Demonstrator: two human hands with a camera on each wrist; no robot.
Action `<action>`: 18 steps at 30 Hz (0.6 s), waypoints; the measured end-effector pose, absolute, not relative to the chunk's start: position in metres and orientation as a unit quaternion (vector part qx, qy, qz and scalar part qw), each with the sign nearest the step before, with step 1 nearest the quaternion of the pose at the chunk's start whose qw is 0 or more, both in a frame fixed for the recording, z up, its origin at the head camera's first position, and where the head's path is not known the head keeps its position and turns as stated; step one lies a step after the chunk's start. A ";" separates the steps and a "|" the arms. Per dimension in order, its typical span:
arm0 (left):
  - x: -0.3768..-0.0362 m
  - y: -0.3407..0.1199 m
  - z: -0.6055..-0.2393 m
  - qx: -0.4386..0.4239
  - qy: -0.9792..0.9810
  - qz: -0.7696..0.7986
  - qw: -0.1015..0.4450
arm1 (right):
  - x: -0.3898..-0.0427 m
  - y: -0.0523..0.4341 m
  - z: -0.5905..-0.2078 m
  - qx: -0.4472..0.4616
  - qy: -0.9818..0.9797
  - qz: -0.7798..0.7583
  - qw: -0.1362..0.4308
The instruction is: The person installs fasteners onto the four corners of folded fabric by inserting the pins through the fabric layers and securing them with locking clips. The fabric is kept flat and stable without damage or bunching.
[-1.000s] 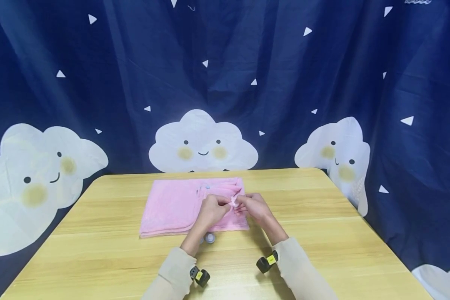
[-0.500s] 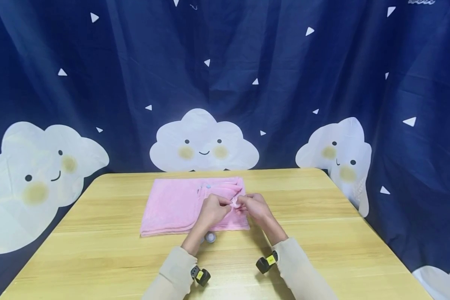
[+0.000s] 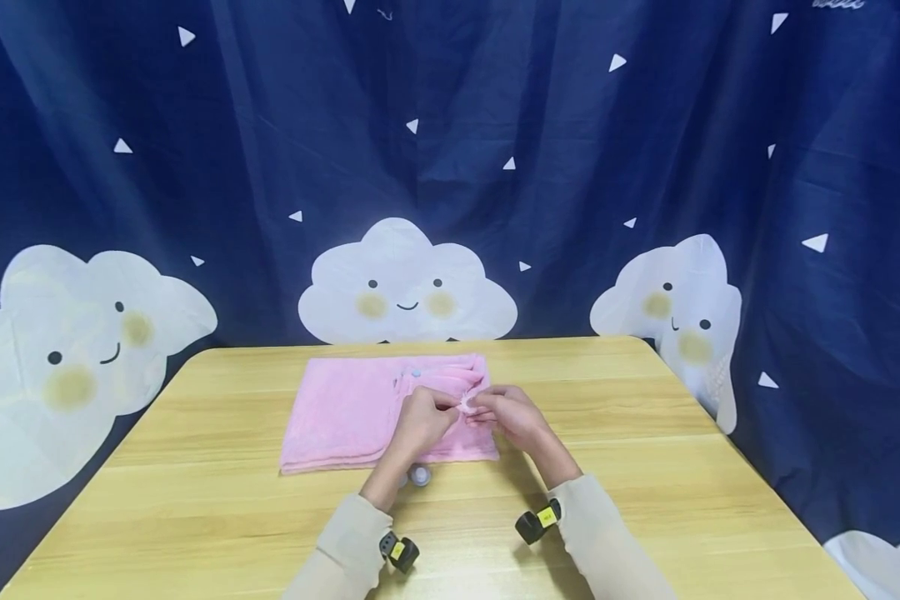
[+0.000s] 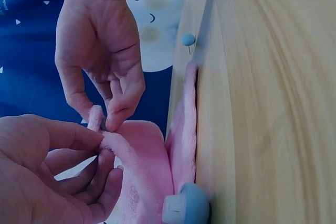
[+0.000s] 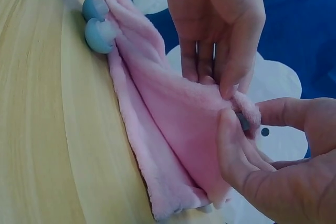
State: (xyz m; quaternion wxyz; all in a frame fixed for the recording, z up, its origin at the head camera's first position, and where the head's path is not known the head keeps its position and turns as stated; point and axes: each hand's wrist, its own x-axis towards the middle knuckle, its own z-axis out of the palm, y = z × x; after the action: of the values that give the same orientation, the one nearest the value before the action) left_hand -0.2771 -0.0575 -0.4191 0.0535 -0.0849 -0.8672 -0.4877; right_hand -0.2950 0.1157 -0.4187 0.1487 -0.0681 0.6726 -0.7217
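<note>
A pink plush cloth (image 3: 337, 408) lies folded on the table, its right part gathered up between both hands. My left hand (image 3: 426, 419) pinches a raised fold of it; in the left wrist view the left thumb and forefinger meet on the fuzzy edge. Opposite, my right hand (image 3: 513, 414) pinches the same edge, fingertips close to the left ones. A small grey piece (image 5: 242, 121) shows in the fold between the right thumb and forefinger. Most of that piece is hidden by cloth and fingers.
Two blue-grey domed caps with whitish stems, one of them the near cap (image 5: 98, 36), sit on the table at the cloth's front edge. A small blue ball-headed pin (image 4: 188, 39) shows beyond the cloth. A dark blue curtain (image 3: 450, 167) hangs behind the table (image 3: 645, 500).
The right hand and wrist have shifted very slightly. Both hands keep their pinch on the cloth's fold; the cloth and the caps stay in place.
</note>
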 end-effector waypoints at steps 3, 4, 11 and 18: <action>-0.277 -0.059 -0.418 -0.089 -0.869 -0.483 0.060 | -0.295 0.115 -0.419 -0.065 0.674 -0.721 0.147; -0.277 -0.060 -0.417 -0.091 -0.869 -0.482 0.062 | -0.295 0.115 -0.419 -0.065 0.675 -0.720 0.145; -0.278 -0.074 -0.409 -0.102 -0.888 -0.444 0.058 | -0.295 0.114 -0.420 -0.052 0.679 -0.722 0.124; -0.268 -0.096 -0.396 -0.126 -0.927 -0.351 -0.043 | -0.296 0.115 -0.421 -0.049 0.684 -0.717 0.123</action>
State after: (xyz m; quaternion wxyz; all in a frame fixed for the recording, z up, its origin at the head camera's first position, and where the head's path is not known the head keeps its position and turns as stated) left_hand -0.2683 -0.0963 -0.3964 -0.0425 -0.1259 -0.9269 -0.3511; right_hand -0.2957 0.1147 -0.4209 0.1233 -0.0489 0.6840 -0.7173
